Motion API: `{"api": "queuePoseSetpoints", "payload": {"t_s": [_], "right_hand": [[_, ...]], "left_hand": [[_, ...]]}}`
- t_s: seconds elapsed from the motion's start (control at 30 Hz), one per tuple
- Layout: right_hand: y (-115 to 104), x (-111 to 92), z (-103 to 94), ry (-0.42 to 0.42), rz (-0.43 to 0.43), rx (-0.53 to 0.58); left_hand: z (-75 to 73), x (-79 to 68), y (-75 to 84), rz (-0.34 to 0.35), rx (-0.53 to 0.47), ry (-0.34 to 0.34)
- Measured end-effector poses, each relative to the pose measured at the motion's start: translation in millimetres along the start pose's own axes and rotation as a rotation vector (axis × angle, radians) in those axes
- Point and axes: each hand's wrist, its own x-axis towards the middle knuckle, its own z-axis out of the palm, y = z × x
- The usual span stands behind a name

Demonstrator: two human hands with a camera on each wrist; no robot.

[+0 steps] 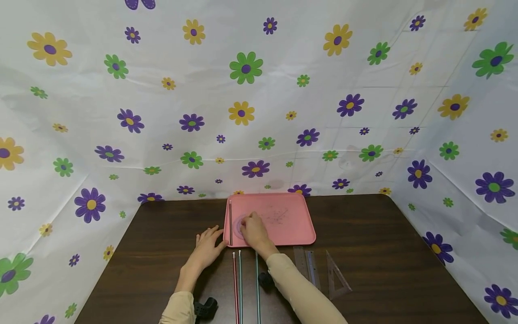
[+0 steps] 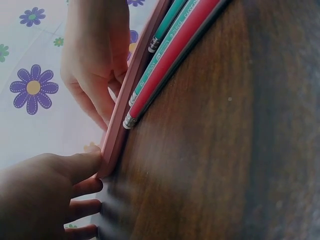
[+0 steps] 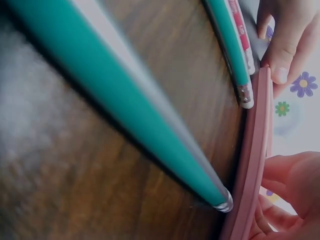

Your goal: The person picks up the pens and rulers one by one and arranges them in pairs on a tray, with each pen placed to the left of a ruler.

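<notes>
Pink, the tray (image 1: 293,231) serves as our landmark. At its near left corner we see the left hand (image 1: 207,247), thumb on the rim, fingers straight and spread, gripping nothing. Inside its left edge lies a dark pencil (image 1: 230,222); just off its near edge, a red pencil (image 1: 236,288) and two green pencils (image 1: 240,288). The protractor (image 1: 238,228) is in its left half, under the right hand (image 1: 255,230), whose fingers bend down to it; whether they pinch it we cannot tell. We would let the left thumb steady the tray and settle the protractor flat, clear of the dark pencil. It looks round, clear and purplish, partly covered. Off the tray's near edge, towards its right, we find two rulers (image 1: 301,261), then a set square (image 1: 331,281).
</notes>
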Motion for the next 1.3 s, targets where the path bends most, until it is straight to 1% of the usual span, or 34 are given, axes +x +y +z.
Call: {"api": "queuePoseSetpoints", "payload": {"t_s": [0.13, 0.3, 0.63, 0.93, 1.1, 1.3], "right_hand": [[-1.6, -1.2, 0.7, -0.012, 0.015, -0.012], [-2.7, -1.6, 0.3, -0.006, 0.024, -0.016], [-0.8, -3.0, 1.0, 0.01, -0.009, -0.034], [-0.6, -6.6, -0.3, 0.043, -0.037, 0.017], [-4.3, -10.2, -3.5, 0.026, -0.04, 0.028], [-11.0, -15.6, -5.2, 0.023, -0.089, 0.027]], "left_hand": [[0.6, 0.2, -0.6, -0.005, -0.004, -0.003], [-0.4, 0.2, 0.6, 0.001, 0.0, -0.001], [-1.9, -1.2, 1.4, 0.009, 0.0, -0.003], [-2.1, -1.2, 0.5, 0.008, -0.003, -0.002], [-2.0, -1.3, 0.2, 0.011, -0.005, 0.004], [-0.3, -1.1, -0.3, 0.007, -0.002, -0.001]]}}
